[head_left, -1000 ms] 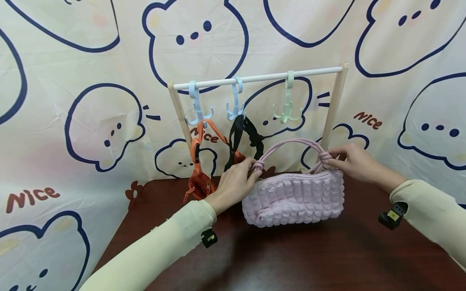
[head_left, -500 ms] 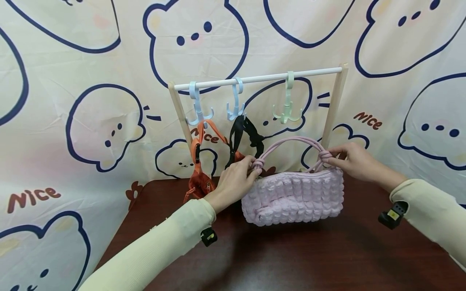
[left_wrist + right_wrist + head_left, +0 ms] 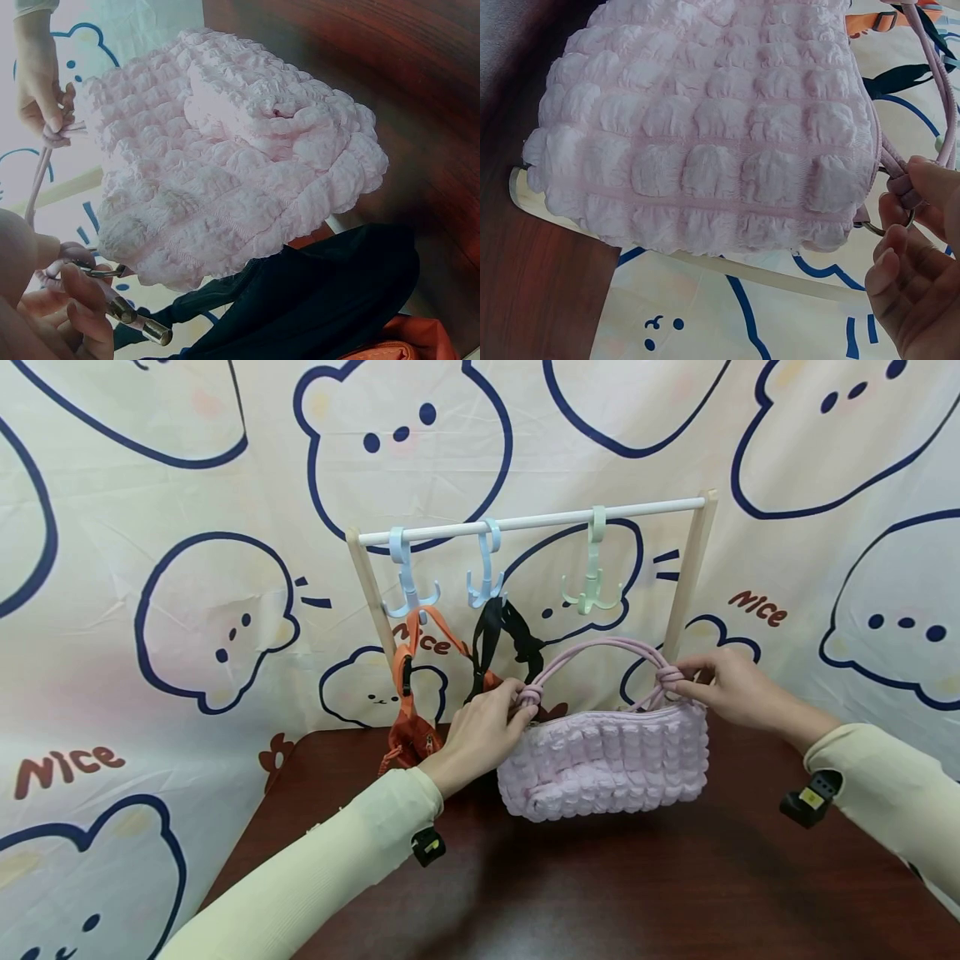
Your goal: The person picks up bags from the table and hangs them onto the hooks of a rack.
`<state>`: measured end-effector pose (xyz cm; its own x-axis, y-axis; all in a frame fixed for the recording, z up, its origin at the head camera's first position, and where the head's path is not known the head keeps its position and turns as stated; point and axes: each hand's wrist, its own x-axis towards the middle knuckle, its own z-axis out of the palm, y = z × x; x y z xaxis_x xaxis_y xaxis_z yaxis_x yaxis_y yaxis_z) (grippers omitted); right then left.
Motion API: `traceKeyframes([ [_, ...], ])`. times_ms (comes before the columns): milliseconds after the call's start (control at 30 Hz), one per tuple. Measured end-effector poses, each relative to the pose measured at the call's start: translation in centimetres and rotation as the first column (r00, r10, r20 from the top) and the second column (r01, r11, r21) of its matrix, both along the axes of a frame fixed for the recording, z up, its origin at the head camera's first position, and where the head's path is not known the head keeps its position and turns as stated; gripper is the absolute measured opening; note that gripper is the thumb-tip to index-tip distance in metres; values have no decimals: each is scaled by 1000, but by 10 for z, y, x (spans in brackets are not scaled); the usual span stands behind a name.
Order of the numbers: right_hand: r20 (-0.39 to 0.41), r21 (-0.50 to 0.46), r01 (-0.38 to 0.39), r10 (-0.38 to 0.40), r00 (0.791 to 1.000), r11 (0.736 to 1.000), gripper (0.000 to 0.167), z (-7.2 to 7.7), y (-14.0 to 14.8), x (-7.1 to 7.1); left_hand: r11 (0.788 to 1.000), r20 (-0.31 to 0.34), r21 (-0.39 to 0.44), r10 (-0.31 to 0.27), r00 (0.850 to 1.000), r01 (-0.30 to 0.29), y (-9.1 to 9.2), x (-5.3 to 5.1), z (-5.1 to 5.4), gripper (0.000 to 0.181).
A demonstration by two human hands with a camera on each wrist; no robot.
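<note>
A puffy pale pink handbag hangs just above the table, its corded handle arched upward. At the handle's left knot, my left hand pinches the cord between thumb and fingers. My right hand pinches the knot at the other end. Metal-tipped cord ends poke out below the left fingers in the left wrist view. A metal ring joins bag and handle by the right fingers in the right wrist view. Behind and above the bag, a pale green hook hangs on the rack's white rod.
Two light blue hooks hang further left on the rod. An orange bag hangs from the leftmost, black straps from the middle one. Wooden posts hold the rod. A cartoon-printed cloth stands behind the dark brown table.
Both hands have raised the pink handbag slightly, and its handle arch sits a little higher. The rack, hooks and the hanging orange bag look unmoved.
</note>
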<state>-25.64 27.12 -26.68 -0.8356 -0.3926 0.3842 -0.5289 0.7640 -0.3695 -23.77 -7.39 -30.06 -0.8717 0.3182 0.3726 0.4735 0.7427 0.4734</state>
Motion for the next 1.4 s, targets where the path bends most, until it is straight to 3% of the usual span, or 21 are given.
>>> traceKeyframes([
  [667, 67, -6, 31, -31, 997, 999, 23, 6, -2, 3, 999, -8, -34, 22, 1000, -22, -1, -1, 4, 20],
  [967, 45, 7, 34, -35, 998, 999, 19, 7, -2, 3, 998, -9, -46, 31, 999, -32, -1, -1, 6, 19],
  [1400, 85, 9, 72, -73, 994, 997, 28, 11, -4, 4, 999, -15, -44, 27, 1000, -28, -2, -1, 9, 21],
])
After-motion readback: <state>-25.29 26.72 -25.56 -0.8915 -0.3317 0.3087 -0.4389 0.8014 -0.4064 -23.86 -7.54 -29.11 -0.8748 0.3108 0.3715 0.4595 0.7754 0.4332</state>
